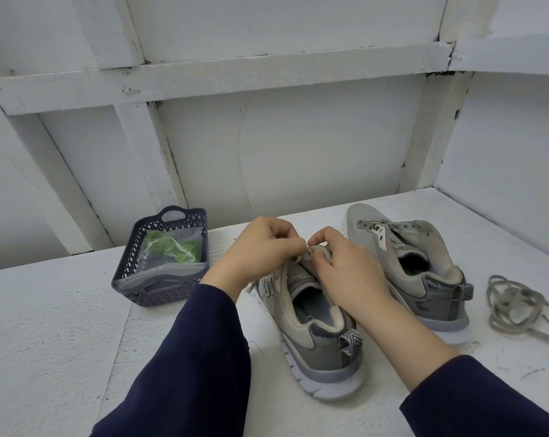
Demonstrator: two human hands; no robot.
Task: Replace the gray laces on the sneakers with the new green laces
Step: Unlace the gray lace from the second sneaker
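Two grey sneakers stand side by side on the white table (62, 326). The left sneaker (320, 351) is nearest me, heel toward me. My left hand (260, 247) pinches its grey lace (304, 254) above the tongue. My right hand (345, 272) rests on the tongue and grips the same lace from the other side. The right sneaker (424, 269) has empty eyelets. A loose grey lace (519, 307) lies in a heap at the far right. Green laces (172, 247) sit in a clear bag inside a dark basket (147, 291) on the left.
A white panelled wall (298, 152) with wooden battens rises just behind the table. The basket stands close to the left sneaker's toe. Dark blue sleeves cover both of my forearms.
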